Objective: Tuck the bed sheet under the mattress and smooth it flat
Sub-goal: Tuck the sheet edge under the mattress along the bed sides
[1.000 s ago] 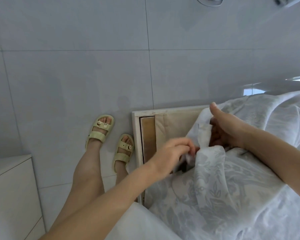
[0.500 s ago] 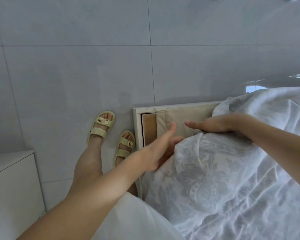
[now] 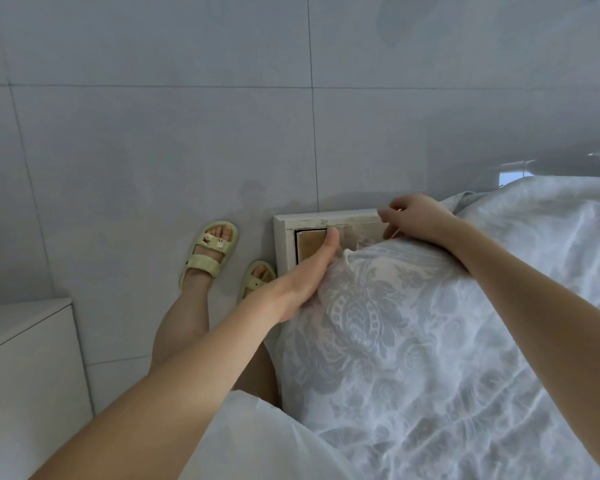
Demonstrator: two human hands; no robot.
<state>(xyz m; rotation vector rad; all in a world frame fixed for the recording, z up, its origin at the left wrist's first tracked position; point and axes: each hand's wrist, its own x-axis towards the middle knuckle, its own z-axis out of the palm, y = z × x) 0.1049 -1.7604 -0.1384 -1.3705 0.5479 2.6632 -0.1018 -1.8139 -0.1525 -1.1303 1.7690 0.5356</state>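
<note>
— Sheet?
— Bed sheet (image 3: pixel 413 341) draped over the mattress at the near-left corner of the bed frame (image 3: pixel 284 233), bunched in a hump there, rumpled toward the right edge. Thin, soft, light by the look — likely to slide and wrinkle, not to resist.
— Hands?
— Left hand (image 3: pixel 312 271) flat against the corner's side, fingers straight and pressed together, gripping nothing. Right hand (image 3: pixel 413 216) curled at the frame's far rail; pinching cloth or not, cannot tell.
— Where to take hold?
— Probably the loose hem at the corner — pulled taut, then pushed under.
— Surroundings?
— Pale tiled floor (image 3: pixel 153 150), white cabinet (image 3: pixel 25 358) at lower left, yellow sandals (image 3: pixel 212 258) beside the frame.
</note>
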